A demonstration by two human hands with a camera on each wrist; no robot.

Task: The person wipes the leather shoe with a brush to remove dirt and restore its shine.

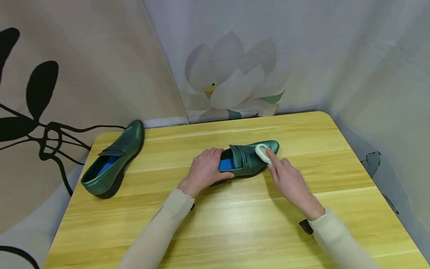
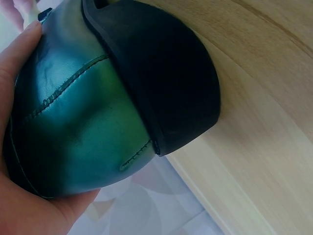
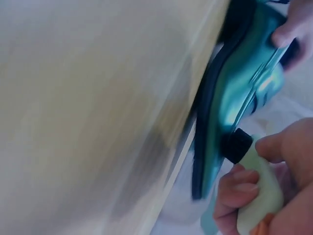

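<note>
A green loafer (image 1: 246, 158) with a blue insole lies on the wooden table, its toe to the right. My left hand (image 1: 206, 170) grips it by the heel end, thumb along the near side; up close, the left wrist view shows the shiny green heel (image 2: 88, 127) and dark sole. With my right hand (image 1: 290, 183) I hold a pale shoe brush (image 1: 262, 153) over the toe. In the right wrist view, its dark bristles (image 3: 238, 145) touch the upper near the toe, while thumb and fingers curl round the pale green handle (image 3: 261, 196).
The matching green loafer (image 1: 117, 157) stands at the table's left edge, toe pointing away. A printed curtain (image 1: 235, 74) hangs right behind the wooden table (image 1: 235, 228).
</note>
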